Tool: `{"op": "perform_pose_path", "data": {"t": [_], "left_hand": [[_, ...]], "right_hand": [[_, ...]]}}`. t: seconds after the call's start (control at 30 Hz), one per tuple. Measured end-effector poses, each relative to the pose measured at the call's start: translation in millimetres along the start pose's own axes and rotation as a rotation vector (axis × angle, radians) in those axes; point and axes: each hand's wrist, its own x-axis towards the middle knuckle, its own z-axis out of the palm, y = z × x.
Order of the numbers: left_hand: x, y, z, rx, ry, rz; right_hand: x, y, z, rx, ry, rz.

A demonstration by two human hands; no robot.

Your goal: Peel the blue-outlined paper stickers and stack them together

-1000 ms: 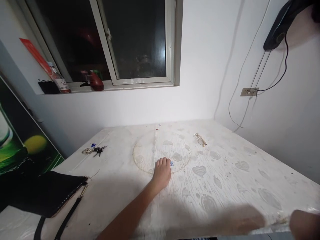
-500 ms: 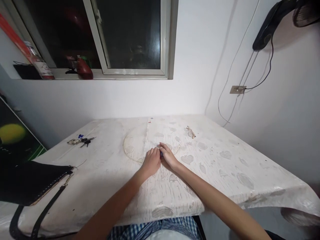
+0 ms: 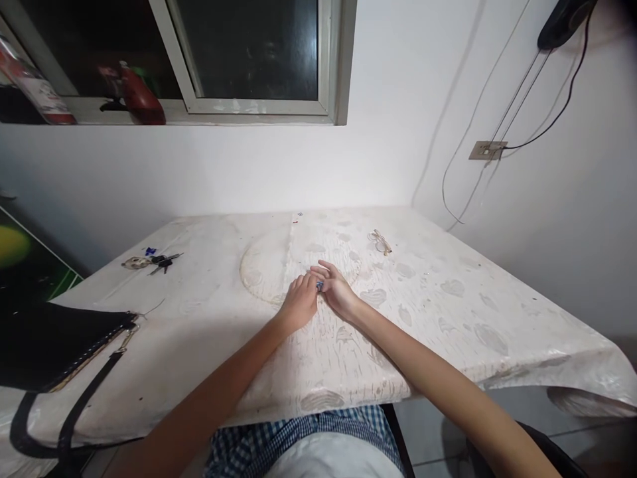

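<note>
Over the middle of the table, my left hand (image 3: 300, 302) is closed, its fingers curled round a small blue object (image 3: 319, 285) that is mostly hidden. The object's kind is too small to make out; a bluish, shiny bit shows between the two hands. Right beside it, my right hand (image 3: 339, 292) is turned partly palm up, with several fingers stretched out and apart. The base of its thumb lies against or very near the blue object; I cannot tell whether it grips it.
A patterned plastic cloth covers the table (image 3: 209, 352). Keys (image 3: 164, 262) and a small blue piece (image 3: 150, 251) lie at left, with a black bag (image 3: 64, 342) nearer. Eyeglasses (image 3: 381, 242) rest at back right. A tiny red piece (image 3: 295, 222) sits near the back edge.
My right hand has rolled more palm up and its fingers have spread, baring more of the small blue object. My left hand keeps its closed hold. The camera view has tipped downward.
</note>
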Motion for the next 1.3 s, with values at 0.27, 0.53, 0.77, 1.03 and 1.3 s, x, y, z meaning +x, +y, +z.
{"op": "perform_pose_path", "data": {"t": [0.27,0.53,0.77,1.03,1.3], "left_hand": [[1.5,-7.9,6.0,-0.389,0.119,-0.044],[6.3,-3.1,-0.9,-0.9,0.118,-0.09],[6.9,3.9,-12.0,-1.131,0.105,-0.218],[9.0,1.1,-11.3,-1.238,0.046,-0.331],[11.5,5.8,-18.0,-1.286,0.061,-0.402]], "right_hand": [[-3.2,1.3,-3.2,-0.093,0.035,-0.057],[3.7,-7.5,-17.1,0.204,0.025,0.19],[-3.3,-15.0,-7.0,0.398,-0.065,0.279],[-4.3,-9.8,-3.0,0.434,-0.148,0.337],[-6.2,-13.5,1.1,0.414,-0.114,0.33]]}}
